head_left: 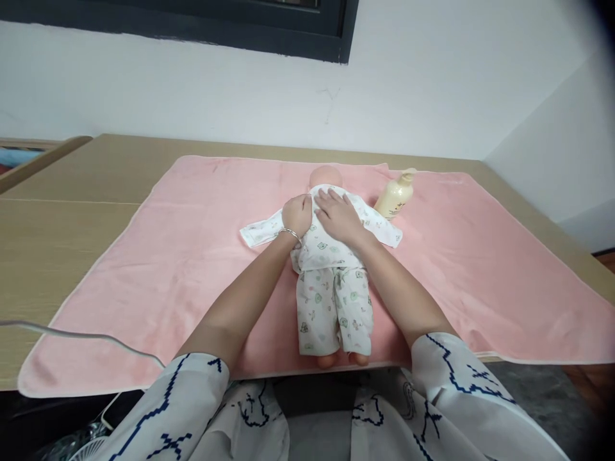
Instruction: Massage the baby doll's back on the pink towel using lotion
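L hand [298, 214], as I see it on my remote feed, is curled, w/ knuckles up, at the upper side of the doll [330, 255]; whether its fingers pinch some cloth, I cannot tell. R hand [337, 214] lies flat on the upper body, fingers a bit spread, grasping nothing.

Now from left: the table [120, 169] has a smooth, pale wood-like top w/ straight seam. A thin grey cable [81, 335], round in section, curves over the near left corner of the pink mat [192, 211]. This mat looks soft, like short plush, w/ rounded corners, light edging & small wrinkles. On L wrist sits a slim bracelet [291, 234], shiny, metal-like.

The doll is stretched out approx. mid-mat, head away from me, feet at the near edge. Its head is smooth and round; its white top & trousers are loose thin cloth w/ small green prints, sleeves spread flat to both sides. Just beside the R-side sleeve is a cream-yellow pump bottle [396, 194], glossy, w/ rounded shoulders. Behind, the wall [408, 96] is matte white, w/ fine cracks.
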{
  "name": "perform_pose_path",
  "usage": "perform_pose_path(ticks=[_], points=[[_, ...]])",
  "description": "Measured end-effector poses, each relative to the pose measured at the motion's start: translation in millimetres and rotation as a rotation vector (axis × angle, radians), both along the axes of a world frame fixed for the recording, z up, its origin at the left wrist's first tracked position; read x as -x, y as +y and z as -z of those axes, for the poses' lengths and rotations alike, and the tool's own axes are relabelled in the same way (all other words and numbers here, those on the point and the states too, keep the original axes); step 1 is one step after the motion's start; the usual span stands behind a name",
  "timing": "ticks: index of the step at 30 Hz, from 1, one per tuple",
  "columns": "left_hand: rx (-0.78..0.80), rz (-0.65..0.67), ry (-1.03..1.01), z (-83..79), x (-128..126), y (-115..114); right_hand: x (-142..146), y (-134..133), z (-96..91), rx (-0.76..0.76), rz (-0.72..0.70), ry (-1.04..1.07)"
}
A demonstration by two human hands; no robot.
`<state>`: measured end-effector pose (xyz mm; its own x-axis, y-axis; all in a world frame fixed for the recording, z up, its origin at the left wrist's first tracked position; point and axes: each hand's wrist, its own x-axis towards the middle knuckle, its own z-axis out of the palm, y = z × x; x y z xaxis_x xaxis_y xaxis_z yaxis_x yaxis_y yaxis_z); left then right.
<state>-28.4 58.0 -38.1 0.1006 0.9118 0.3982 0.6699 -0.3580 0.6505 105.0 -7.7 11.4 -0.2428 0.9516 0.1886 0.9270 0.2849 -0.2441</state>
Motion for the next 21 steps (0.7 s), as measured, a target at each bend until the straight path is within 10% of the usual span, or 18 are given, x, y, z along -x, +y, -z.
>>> perform_pose_path(ticks=[6,21], points=[[-0.020,-0.016,0.037,-4.2,-2.0,-4.4,-7.0,10.5,6.2,-0.009,0.254,0.014],[0.006,-0.025,0.015,-2.2,-3.7,-2.3,-3.6,10.2,6.1,-0.024,0.278,-0.015]])
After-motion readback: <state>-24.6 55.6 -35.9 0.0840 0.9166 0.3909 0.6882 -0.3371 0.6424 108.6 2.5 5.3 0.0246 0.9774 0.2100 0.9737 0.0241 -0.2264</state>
